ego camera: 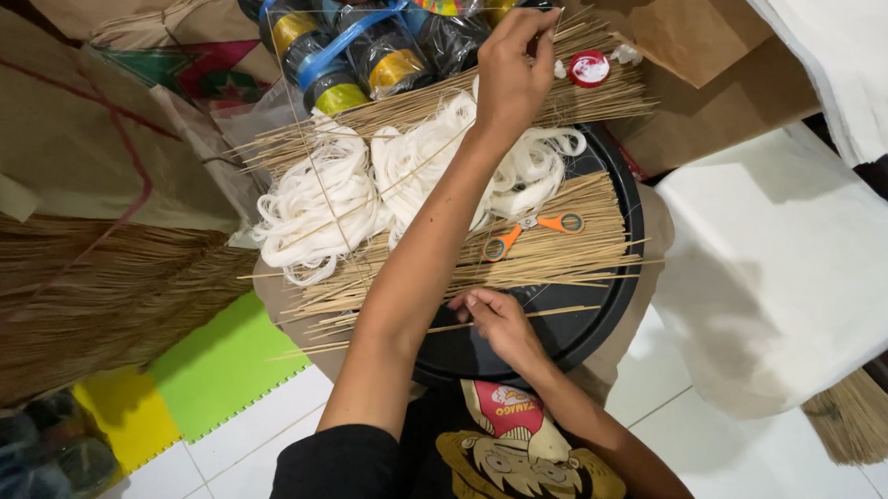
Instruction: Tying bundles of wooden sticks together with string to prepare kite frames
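Left hand [514,70], upper centre of frame, fingers pinching one thin bamboo stick [560,32] from the far bundle [419,111]; right hand [500,323], lower centre, fingers pressing another stick [560,311] onto the round black tray [599,324]; brittle sticks could snap or roll off; soft white string skeins [317,211] and orange-handled scissors [533,228] lie between.

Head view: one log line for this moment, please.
left hand: pinching thin stick from far stick bundle | right hand: holding stick on black tray | scissors: on near sticks
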